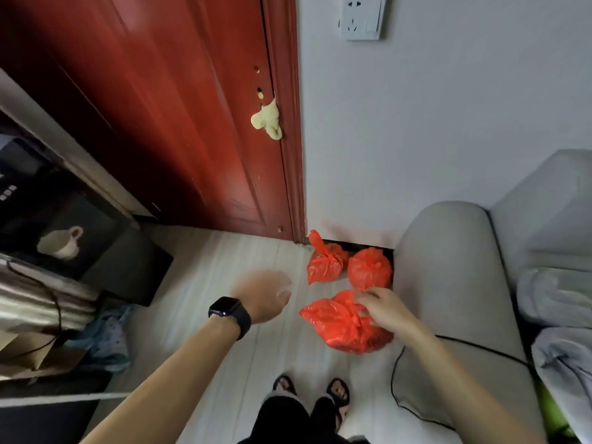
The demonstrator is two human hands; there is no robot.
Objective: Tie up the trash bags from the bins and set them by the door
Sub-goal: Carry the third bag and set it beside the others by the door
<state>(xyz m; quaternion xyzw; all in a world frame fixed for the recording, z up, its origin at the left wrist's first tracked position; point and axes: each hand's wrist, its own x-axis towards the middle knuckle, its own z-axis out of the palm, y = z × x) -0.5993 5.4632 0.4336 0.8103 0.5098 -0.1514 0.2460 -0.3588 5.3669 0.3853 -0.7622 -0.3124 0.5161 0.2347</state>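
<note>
The thin, crinkly red plastic trash bag (339, 325) nearest me sat on the pale floor (250, 251) in the lower middle of the frame, hard against the rounded grey fabric sofa arm (448, 283) on its right. It looked soft and slack, bulging unevenly, and I judged it light, the film slippery and easy to tear if pinched anywhere but the gathered neck; the knot at its top seemed the one firm place to take it. My right hand (382, 307) reached down from the lower right, wrist bent, fingers curled around that knotted neck and touching it, thumb side toward the bag's left; whether I was truly gripping or only resting on it I could not tell for certain, though the fingers looked closed on the knot. My left hand (266, 294), with a dark smartwatch (229, 310) on the wrist, hung at centre frame, blurred, palm down, fingers loosely spread and holding nothing, apart from the bag. Just above, toward the centre right, two more tied red plastic bags (349, 265) lay touching each other at the foot of the grey wall (416, 123), beside the frame of the dark red wooden door (176, 107), which filled the upper left. With all three bags knotted and near the door, I judged the task nearly done.
</note>
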